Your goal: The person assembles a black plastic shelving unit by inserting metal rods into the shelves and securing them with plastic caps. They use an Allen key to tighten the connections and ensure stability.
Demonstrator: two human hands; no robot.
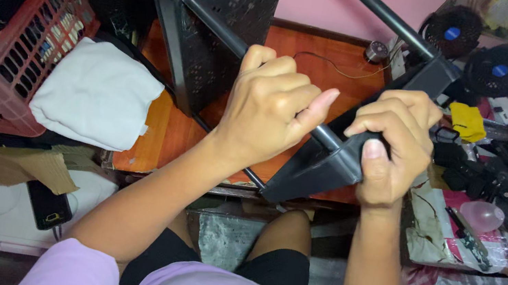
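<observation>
My left hand [270, 107] is closed around a black metal pole [216, 21] of a black plastic rack held over a low wooden table [164, 140]. My right hand [390, 142] grips the corner of a black plastic shelf piece [318, 171] where that pole enters it. A second perforated black shelf [219, 25] sits higher on the same pole, tilted. Another black pole [381, 12] runs from the top towards the right corner piece. My knees show below the table.
A red plastic basket [26, 54] holds dark clothes at the left. A folded white cloth [99, 94] lies beside it. Two small black fans [476, 49] stand at the upper right. Black cases and a yellow cloth [466, 121] clutter the right. A phone [47, 207] lies lower left.
</observation>
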